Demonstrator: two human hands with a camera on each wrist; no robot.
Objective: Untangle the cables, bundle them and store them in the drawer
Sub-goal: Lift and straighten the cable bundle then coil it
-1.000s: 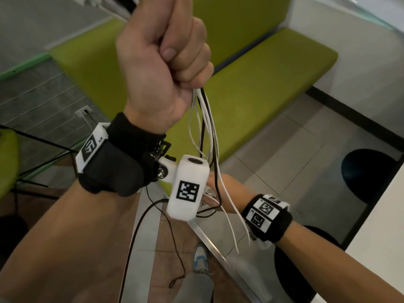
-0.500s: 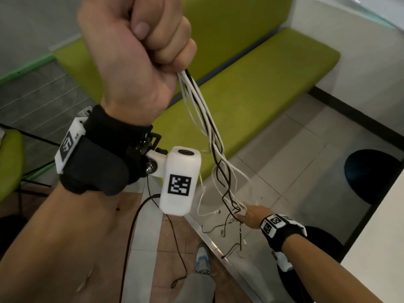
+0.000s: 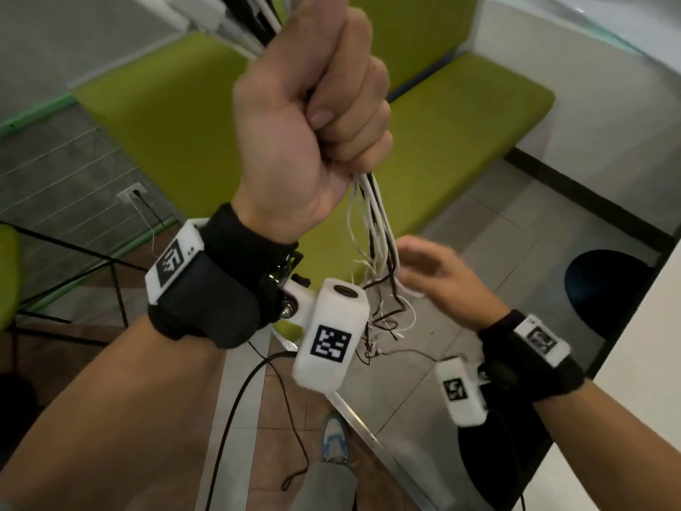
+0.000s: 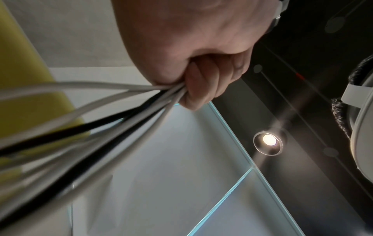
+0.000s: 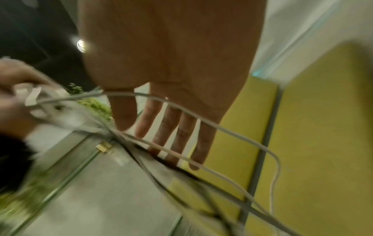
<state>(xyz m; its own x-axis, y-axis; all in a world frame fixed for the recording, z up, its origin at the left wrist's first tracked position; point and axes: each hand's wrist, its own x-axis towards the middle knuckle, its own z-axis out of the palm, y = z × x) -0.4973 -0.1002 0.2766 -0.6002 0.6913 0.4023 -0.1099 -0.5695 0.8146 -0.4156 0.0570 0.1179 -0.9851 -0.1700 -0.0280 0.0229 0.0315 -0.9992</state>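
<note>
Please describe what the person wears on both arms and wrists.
Both forearms are bare, without sleeves. The left wrist carries a black fabric band, a white tag with a black marker, and a white box-shaped camera housing. The right wrist band looks the same.

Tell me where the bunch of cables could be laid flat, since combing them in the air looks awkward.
The green bench seat beyond the left hand shows a long bare cushion, bordered by its backrest and the tiled floor. It is crowded under the left grip, where the cables dangle beside the open right hand.
</note>
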